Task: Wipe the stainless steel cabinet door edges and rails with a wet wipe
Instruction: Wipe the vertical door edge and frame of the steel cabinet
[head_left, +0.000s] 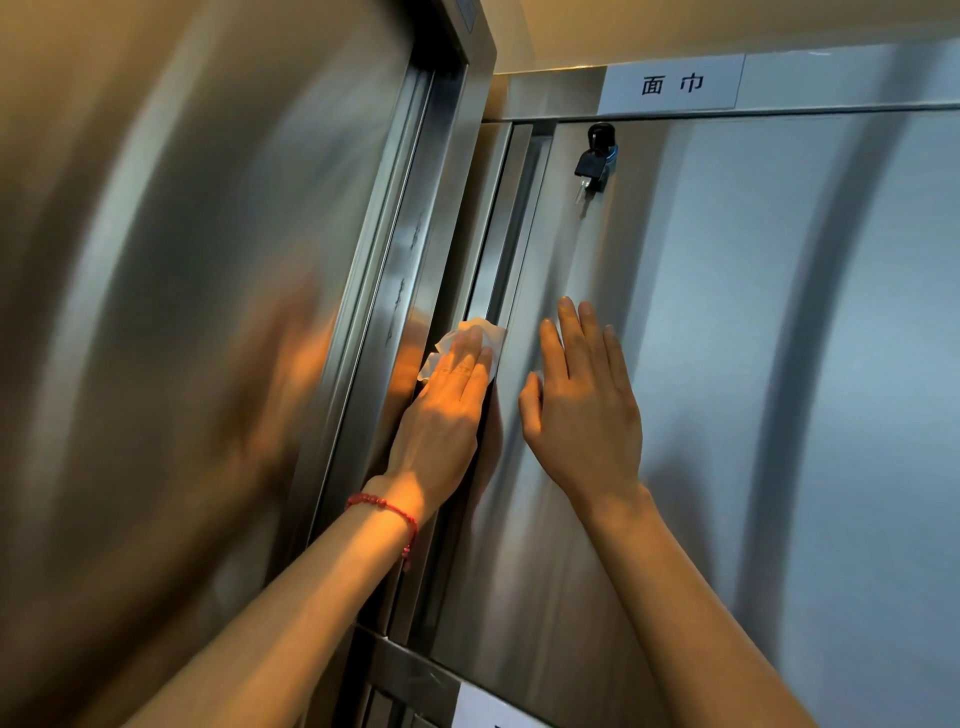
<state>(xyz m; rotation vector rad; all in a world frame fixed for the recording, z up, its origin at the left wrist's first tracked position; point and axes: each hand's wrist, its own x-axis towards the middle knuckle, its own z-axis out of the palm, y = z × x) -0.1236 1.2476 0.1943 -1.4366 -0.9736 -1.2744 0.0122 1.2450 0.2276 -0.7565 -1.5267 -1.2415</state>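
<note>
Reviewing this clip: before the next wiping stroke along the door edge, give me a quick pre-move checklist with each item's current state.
1. Wipe under the working hand: ok. The left hand presses the white wipe with straight fingers.
2. Wipe on the target: ok. It sits on the vertical edge of the right door, at the gap beside the rail.
3. Door steadied: ok. The right hand lies flat and open on the door face.
4. Path upward: ok. Nothing blocks the edge above the wipe; the keys hang off to the side.
5. Wipe still wet: cannot tell.
6. Streaks on the rail: not ok. Marks still show.
</note>
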